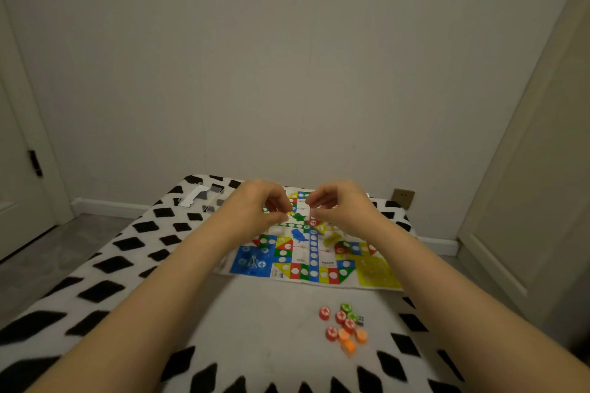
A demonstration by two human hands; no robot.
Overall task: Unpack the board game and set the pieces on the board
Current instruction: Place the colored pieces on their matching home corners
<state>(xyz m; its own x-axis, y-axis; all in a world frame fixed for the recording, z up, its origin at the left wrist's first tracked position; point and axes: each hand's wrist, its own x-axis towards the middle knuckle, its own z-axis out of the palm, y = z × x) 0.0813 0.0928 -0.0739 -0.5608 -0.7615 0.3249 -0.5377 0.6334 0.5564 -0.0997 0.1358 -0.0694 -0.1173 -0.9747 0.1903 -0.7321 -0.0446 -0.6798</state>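
Head view showed the colourful paper game board (314,260) unfolded; both hands (255,207) (343,210) pinched something unclear above it, while red, orange and green round tokens (343,325) lay unplaced.

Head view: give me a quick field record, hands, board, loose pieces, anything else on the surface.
left hand: raised over board, fingers curled in a pinch; what the grip holds cannot be told
right hand: same, facing the left
board: unfolded flat on patterned cover
loose pieces: red, green, orange discs clustered off the board, near side
die: beside the discs
packaging: far left corner
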